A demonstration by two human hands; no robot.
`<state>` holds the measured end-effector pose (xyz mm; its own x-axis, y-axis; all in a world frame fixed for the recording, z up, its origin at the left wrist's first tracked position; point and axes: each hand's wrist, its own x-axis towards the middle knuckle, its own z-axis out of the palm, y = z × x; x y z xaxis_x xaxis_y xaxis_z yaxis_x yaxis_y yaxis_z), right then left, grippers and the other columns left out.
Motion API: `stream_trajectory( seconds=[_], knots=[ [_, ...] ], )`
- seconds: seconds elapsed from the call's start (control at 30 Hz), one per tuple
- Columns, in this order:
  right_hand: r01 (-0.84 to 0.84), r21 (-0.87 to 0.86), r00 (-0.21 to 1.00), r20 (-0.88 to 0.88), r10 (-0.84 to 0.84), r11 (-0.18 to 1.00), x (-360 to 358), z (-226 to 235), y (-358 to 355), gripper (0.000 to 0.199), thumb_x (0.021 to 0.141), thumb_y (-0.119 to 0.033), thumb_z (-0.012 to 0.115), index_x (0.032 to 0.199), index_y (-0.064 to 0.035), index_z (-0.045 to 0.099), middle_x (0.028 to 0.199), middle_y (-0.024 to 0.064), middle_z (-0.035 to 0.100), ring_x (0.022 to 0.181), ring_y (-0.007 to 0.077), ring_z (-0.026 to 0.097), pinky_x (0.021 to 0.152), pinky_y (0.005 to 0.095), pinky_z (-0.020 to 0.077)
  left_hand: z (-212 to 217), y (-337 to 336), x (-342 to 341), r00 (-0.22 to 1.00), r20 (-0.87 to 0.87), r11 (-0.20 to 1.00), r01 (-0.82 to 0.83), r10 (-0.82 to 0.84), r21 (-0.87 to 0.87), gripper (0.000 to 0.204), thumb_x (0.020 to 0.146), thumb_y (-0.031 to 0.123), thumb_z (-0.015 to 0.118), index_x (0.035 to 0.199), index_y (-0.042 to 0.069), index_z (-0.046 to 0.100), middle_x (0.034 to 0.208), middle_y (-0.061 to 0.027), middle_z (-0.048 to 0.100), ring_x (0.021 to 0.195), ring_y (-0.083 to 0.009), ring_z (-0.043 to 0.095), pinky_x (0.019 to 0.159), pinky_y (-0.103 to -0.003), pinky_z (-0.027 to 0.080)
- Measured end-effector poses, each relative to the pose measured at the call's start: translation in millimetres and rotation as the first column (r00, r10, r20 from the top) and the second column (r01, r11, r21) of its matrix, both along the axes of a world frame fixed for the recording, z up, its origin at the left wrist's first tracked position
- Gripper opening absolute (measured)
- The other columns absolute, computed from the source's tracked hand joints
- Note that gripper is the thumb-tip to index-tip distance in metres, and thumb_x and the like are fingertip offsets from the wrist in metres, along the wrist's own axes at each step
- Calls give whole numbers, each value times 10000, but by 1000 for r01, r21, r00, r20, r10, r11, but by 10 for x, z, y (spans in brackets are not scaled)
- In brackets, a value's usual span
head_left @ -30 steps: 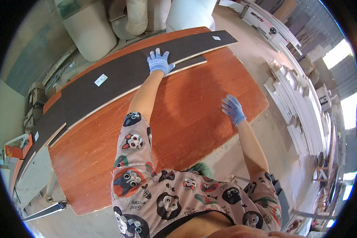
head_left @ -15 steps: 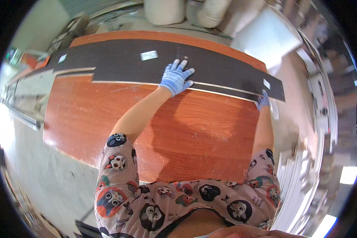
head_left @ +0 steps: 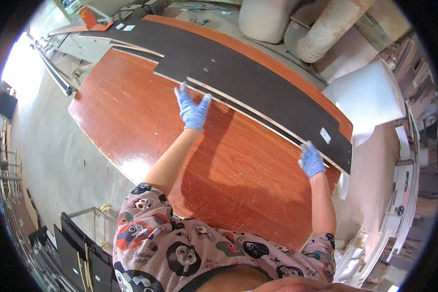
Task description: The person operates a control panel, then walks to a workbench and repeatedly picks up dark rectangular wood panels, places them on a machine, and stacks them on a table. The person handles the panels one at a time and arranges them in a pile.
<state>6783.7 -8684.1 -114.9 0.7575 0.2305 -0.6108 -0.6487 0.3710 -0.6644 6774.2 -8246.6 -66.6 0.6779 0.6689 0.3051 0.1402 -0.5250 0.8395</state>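
Head view, looking down: both blue-gloved hands work a long dark panel (head_left: 258, 92) lying along the far edge of a reddish-brown wooden tabletop (head_left: 180, 146); the left hand (head_left: 192, 109) is spread open, fingers splayed and pressed against the panel's near edge about midway along its length, gripping nothing, while the right hand (head_left: 311, 160) curls at the panel's near edge close to its right-hand end, though whether those fingers actually clasp the edge cannot be told from this angle. A thin pale strip (head_left: 248, 114) runs along the near side of the panel, touching it, between the two hands. A small white label (head_left: 325, 135) sits on the panel just beyond the right hand. Past the panel's far side, off the tabletop, stand two pale cylindrical rolls (head_left: 297, 24), and beyond the panel's right end a white sheet (head_left: 370, 97) rests against the surroundings. At the panel's far left end an orange object (head_left: 88, 15) is visible. Short patterned sleeves (head_left: 180, 248) with cartoon animal faces fill the near side of the tabletop, bare forearms reaching out from them toward the panel
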Motion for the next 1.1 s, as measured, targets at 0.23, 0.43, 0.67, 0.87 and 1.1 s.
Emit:
stream_trajectory(
  seconds=[0.23, 0.43, 0.67, 0.87, 1.1],
  knots=[
    [301, -899, 511, 434, 742, 319, 572, 900, 1096, 423, 759, -350, 630, 1043, -41, 576, 994, 135, 616, 919, 271, 588, 799, 332, 458, -350, -289, 615, 967, 255, -8, 255, 21, -967, 480, 714, 309, 696, 1117, 177, 470, 1038, -47, 573, 892, -216, 551, 724, -369, 466],
    [371, -925, 667, 203, 717, -84, 1392, 495, 707, 638, 753, -543, 530, 1159, -51, 512, 1252, 169, 437, 1163, 300, 403, 970, 378, 317, -139, -416, 284, 993, 118, 10, 118, -17, -993, 730, 739, 367, 664, 1282, 37, 306, 1305, -121, 377, 1195, -246, 348, 988, -380, 292],
    [208, -974, 148, 117, 982, 85, 361, 213, 1769, 528, 776, -468, 554, 1115, -65, 530, 1107, 155, 530, 1057, 295, 480, 892, 374, 378, -103, 177, -2487, 973, 10, -119, 39, 232, -992, 288, 723, 308, 661, 912, 109, 576, 913, -51, 606, 841, -192, 565, 767, -300, 457],
    [-238, -967, -67, 115, 991, 96, -174, 297, 2710, 323, 792, -321, 606, 716, -11, 558, 663, 45, 532, 630, 160, 461, 608, 307, 395, 210, 428, -3860, 871, -104, -138, -42, 480, -990, 285, 725, 281, 649, 937, 99, 592, 899, -67, 631, 854, -204, 598, 807, -354, 479],
    [-425, -902, -249, 195, 949, 74, -220, 151, 3572, 223, 788, -233, 635, 705, -38, 566, 661, -31, 494, 630, 59, 402, 579, 232, 368, -501, 344, -3965, 488, 117, -8, 246, 865, -969, 316, 751, 277, 620, 995, 78, 594, 948, -74, 631, 851, -208, 603, 778, -347, 489]
  ],
)
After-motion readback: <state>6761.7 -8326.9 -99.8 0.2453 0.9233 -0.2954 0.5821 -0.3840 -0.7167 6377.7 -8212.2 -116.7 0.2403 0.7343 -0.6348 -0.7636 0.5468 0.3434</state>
